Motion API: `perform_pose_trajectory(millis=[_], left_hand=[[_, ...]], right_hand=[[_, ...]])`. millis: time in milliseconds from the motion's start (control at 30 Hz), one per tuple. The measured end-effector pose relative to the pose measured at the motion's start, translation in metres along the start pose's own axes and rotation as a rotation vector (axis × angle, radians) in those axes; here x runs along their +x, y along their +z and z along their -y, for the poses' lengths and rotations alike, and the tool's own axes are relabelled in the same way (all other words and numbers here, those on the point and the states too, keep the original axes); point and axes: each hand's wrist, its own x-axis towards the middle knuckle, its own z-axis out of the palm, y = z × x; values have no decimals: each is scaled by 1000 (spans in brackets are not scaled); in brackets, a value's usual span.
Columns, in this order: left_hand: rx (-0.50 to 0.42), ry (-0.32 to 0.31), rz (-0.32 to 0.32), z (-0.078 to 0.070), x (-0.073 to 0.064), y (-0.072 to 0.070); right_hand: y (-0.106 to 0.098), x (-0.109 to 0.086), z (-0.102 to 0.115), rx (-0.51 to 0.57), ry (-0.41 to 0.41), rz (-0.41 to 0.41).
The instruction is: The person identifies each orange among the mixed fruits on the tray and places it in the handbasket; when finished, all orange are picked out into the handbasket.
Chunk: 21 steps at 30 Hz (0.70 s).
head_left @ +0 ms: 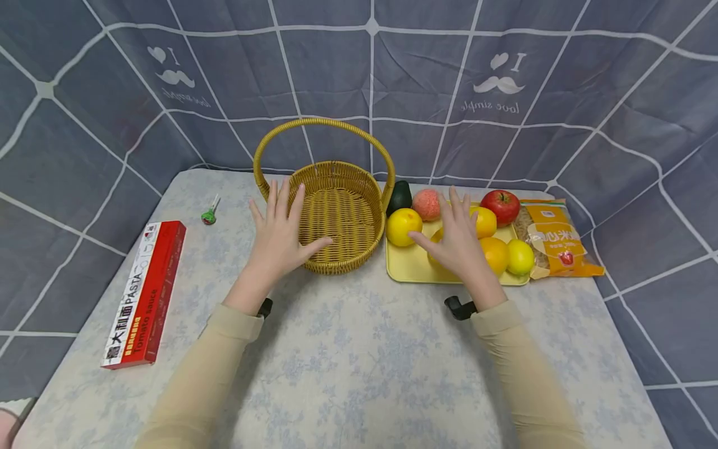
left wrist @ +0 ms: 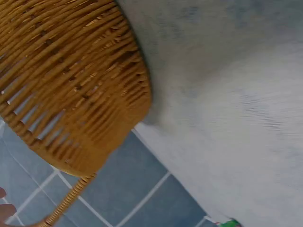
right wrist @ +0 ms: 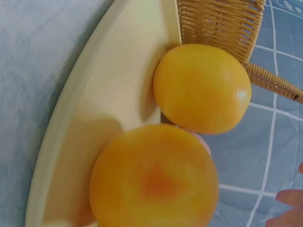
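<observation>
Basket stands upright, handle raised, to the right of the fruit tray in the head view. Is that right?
Not quite: the head view shows the basket to the left of the tray, not the right. It does stand upright with its handle raised.

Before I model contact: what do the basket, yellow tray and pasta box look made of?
Basket: woven wicker or plastic imitation, slight sheen; the strands show, but not which.
Yellow tray: probably molded plastic, smooth and matte, judging by even color and rounded corners.
Pasta box: likely printed cardboard, given flat faces and straight edges; finish unclear.
</observation>
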Motion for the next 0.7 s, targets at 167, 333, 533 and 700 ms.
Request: perform_pose_trajectory(millis=[167,333,533,700], left_hand=[[-71,-32,-17,12,-7,3],[-148,-88,-25,25,-15,6],[-244,-174,-32,36,-23,9],[-360,-276,12,36,-28,8]], right_hand=[[5,2,5,70,-8,12],[12,6,9,120,14,37],[22,11,14,200,1,24],[29,14,17,275,52,20]])
